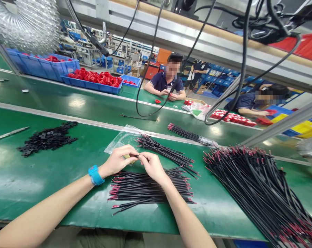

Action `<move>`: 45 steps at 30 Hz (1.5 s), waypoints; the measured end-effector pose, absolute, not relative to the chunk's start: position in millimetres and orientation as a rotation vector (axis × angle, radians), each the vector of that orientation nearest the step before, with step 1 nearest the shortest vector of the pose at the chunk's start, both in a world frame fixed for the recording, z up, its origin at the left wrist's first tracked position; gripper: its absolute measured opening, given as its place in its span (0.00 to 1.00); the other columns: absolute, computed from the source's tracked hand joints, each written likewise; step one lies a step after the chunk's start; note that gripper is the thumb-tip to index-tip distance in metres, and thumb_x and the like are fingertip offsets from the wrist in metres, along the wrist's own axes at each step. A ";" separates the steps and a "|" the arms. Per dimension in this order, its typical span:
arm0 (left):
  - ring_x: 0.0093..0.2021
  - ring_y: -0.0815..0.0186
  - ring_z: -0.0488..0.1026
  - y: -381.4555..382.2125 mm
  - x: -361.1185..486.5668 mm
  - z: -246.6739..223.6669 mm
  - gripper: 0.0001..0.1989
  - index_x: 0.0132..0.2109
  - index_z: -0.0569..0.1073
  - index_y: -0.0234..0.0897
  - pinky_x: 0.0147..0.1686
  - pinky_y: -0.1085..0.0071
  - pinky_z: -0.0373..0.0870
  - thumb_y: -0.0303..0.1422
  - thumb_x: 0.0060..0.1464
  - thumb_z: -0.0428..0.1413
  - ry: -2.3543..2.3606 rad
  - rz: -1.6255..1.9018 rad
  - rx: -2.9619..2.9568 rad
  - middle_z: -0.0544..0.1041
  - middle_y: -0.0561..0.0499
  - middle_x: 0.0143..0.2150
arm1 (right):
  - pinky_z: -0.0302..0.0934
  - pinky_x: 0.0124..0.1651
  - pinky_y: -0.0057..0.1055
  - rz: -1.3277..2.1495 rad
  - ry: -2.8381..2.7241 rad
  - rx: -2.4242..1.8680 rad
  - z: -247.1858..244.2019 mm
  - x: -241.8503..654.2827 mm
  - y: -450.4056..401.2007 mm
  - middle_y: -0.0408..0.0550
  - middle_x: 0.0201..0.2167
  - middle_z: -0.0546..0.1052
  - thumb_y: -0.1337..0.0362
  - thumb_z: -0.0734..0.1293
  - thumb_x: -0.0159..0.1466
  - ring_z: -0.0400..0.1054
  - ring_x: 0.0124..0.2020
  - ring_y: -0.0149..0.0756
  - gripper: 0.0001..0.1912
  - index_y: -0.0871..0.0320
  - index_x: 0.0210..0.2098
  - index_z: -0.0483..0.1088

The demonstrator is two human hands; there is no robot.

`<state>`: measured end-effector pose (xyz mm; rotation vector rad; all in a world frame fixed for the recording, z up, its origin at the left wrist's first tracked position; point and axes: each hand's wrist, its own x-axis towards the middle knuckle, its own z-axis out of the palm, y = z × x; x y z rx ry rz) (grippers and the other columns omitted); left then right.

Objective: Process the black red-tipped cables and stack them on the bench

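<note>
My left hand (119,159), with a blue wristband (96,175) at the wrist, is closed in a pinch. It holds a small dark piece (134,155), mostly covered by the fingers, whose kind I cannot make out. Fingertips of my right hand (153,166) press together on the same piece from the other side. Something pale yellow (130,159) shows just beneath the left fingers. Under and in front of the hands lies a row of short black cables (148,187) with red ends. Behind them are a looser bundle of black cables (166,150) and a clear plastic bag (119,139).
A pile of flat black clips (48,137) and a pen-like tool (9,133) lie left. At right spreads a large cable heap (251,186). Across the conveyor (93,108) stand blue bins of red parts (93,86); two co-workers handle red parts. Black cords (137,93) hang overhead.
</note>
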<state>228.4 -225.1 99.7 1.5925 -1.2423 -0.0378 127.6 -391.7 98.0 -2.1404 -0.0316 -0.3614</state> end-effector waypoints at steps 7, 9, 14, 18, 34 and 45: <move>0.39 0.65 0.73 -224.8 232.7 93.5 0.07 0.40 0.78 0.35 0.39 0.70 0.69 0.34 0.56 0.60 -1.074 -0.125 1.640 0.76 0.46 0.38 | 0.60 0.38 0.25 -0.428 -0.021 -2.095 92.8 129.3 -391.1 0.44 0.29 0.76 0.60 0.65 0.66 0.69 0.31 0.31 0.10 0.58 0.35 0.75; 0.38 0.65 0.73 -225.9 232.5 92.6 0.08 0.39 0.78 0.35 0.39 0.70 0.69 0.35 0.55 0.61 -1.011 -0.170 1.646 0.76 0.46 0.37 | 0.61 0.41 0.27 -0.502 -0.045 -2.176 92.3 128.4 -390.9 0.47 0.33 0.77 0.62 0.65 0.66 0.70 0.34 0.33 0.08 0.58 0.38 0.75; 0.38 0.64 0.73 -228.3 230.0 95.4 0.07 0.38 0.79 0.34 0.38 0.70 0.69 0.33 0.54 0.61 -0.985 -0.241 1.626 0.77 0.46 0.38 | 0.58 0.37 0.26 -0.510 -0.124 -2.376 94.4 125.0 -391.8 0.45 0.28 0.72 0.67 0.60 0.69 0.66 0.30 0.31 0.12 0.58 0.33 0.73; 0.38 0.65 0.73 -228.0 229.2 95.8 0.06 0.38 0.79 0.34 0.40 0.70 0.69 0.32 0.54 0.61 -1.032 -0.219 1.606 0.77 0.46 0.36 | 0.57 0.35 0.26 -0.490 -0.130 -2.417 97.6 123.8 -391.8 0.44 0.26 0.70 0.68 0.59 0.69 0.65 0.28 0.30 0.13 0.58 0.29 0.70; 0.47 0.42 0.71 -144.7 330.7 123.7 0.15 0.42 0.76 0.22 0.41 0.56 0.66 0.30 0.58 0.50 -0.590 0.345 3.059 0.73 0.28 0.44 | 0.56 0.53 0.45 -0.993 0.012 -2.921 86.4 144.3 -447.9 0.59 0.49 0.72 0.70 0.62 0.67 0.65 0.49 0.47 0.14 0.62 0.51 0.71; 0.45 0.42 0.73 -126.4 352.6 114.4 0.18 0.42 0.77 0.22 0.38 0.58 0.66 0.21 0.52 0.44 -0.487 0.048 3.252 0.75 0.27 0.41 | 0.58 0.38 0.26 0.088 -0.365 -2.470 102.4 119.0 -388.7 0.44 0.33 0.72 0.60 0.73 0.59 0.66 0.35 0.31 0.09 0.58 0.36 0.74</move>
